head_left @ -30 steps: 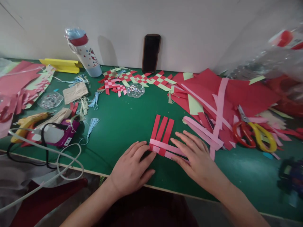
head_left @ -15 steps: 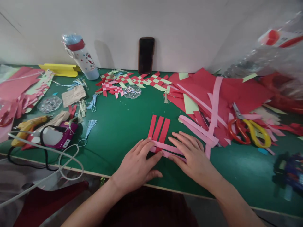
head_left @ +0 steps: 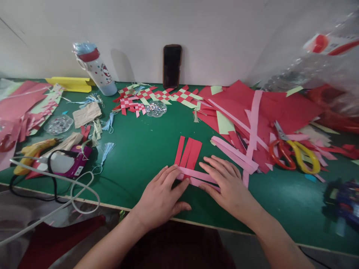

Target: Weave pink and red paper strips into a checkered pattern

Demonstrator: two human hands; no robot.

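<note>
A green table (head_left: 146, 149) runs along a white wall and carries craft clutter. At its right side lies a heap of red paper sheets (head_left: 280, 108) mixed with long pink strips (head_left: 254, 119), and orange-and-yellow scissors (head_left: 294, 153) rest on that heap. At the left edge sit more pink and red scraps (head_left: 19, 104), a purple device (head_left: 67, 162) with looped cables, and a yellow glue gun (head_left: 33, 147). A white bottle (head_left: 97, 69) with a red-and-blue cap stands near the wall, and a dark phone (head_left: 172, 66) leans upright against the wall. Woven red, pink and pale-green paper pieces (head_left: 157, 95) lie in front of the phone.

Near the front edge, both hands lie flat with fingers spread, gripping nothing. The left hand (head_left: 159, 198) presses its fingertips on the near end of three red strips (head_left: 188, 153) lying side by side. The right hand (head_left: 228, 185) rests on two pink strips (head_left: 198, 175) that cross those red strips, just beside the left hand.
</note>
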